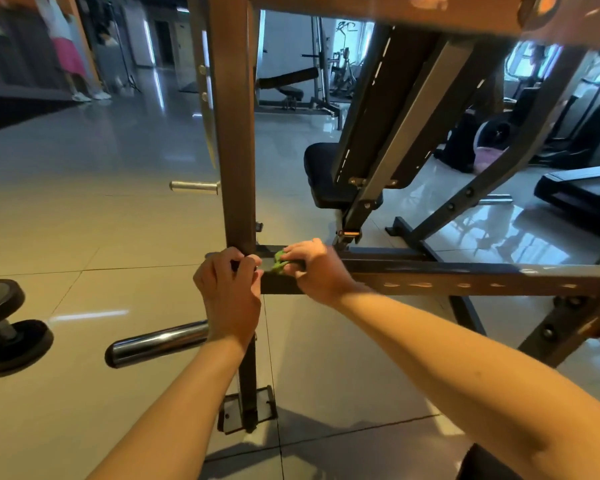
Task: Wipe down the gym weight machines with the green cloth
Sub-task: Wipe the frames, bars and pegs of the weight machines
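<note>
Cloth point(278, 262) bunched on the crossbar point(430, 277), by the upright point(234, 133), under right hand point(314, 268), which pinches it w/ curled fingers. Risk: cloth so balled it skips the joint, or slips off the bar edge. Left hand point(231, 291) clamped round upright base; both arms out straight, hands close together.

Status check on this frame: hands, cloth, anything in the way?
Left hand grips upright post. Right hand holds green cloth on crossbar. Nothing blocks the crossbar; dumbbell on floor, well aside.
</note>
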{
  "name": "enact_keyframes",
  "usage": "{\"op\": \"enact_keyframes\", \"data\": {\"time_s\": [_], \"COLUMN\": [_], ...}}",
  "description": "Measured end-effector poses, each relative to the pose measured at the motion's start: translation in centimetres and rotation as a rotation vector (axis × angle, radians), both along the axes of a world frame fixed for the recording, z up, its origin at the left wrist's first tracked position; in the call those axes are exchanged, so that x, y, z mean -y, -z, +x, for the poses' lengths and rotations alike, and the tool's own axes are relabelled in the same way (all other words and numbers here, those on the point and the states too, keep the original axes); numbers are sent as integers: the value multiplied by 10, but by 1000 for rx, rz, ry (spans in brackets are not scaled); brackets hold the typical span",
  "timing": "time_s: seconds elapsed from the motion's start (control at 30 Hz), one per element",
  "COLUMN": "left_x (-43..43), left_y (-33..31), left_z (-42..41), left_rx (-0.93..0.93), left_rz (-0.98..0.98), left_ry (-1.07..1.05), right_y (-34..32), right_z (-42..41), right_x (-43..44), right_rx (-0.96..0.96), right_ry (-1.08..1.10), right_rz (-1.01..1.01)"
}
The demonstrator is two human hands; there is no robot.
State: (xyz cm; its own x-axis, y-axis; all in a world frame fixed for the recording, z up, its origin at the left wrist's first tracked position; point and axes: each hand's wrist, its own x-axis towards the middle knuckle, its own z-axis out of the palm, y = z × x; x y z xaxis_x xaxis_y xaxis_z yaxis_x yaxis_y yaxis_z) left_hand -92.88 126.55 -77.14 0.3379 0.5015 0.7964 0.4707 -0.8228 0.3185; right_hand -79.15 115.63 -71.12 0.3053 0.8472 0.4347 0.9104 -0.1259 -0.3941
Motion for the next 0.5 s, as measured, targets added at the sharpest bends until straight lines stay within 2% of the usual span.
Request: {"op": "enact_keyframes", "data": {"time_s": [0.13, 0.23, 0.33, 0.4, 0.5], "left_x": [0, 1, -3, -4, -1], "left_y": [3, 3, 6, 7, 7], "left_z": [3, 4, 4, 4, 6], "left_rx": [61, 91, 119, 120, 109], "left_rz": [-20, -43, -13, 5, 1], "left_ry": [50, 62, 86, 93, 67], "right_y": [-1, 6, 15, 13, 8], "right_z": [50, 42, -1, -21, -15], "right_x": [55, 49, -9, -34, -18], "right_rx": [-110, -121, -103, -130, -60], "right_ry": [211, 314, 239, 218, 119], "right_rz": [-130, -59, 70, 68, 66]}}
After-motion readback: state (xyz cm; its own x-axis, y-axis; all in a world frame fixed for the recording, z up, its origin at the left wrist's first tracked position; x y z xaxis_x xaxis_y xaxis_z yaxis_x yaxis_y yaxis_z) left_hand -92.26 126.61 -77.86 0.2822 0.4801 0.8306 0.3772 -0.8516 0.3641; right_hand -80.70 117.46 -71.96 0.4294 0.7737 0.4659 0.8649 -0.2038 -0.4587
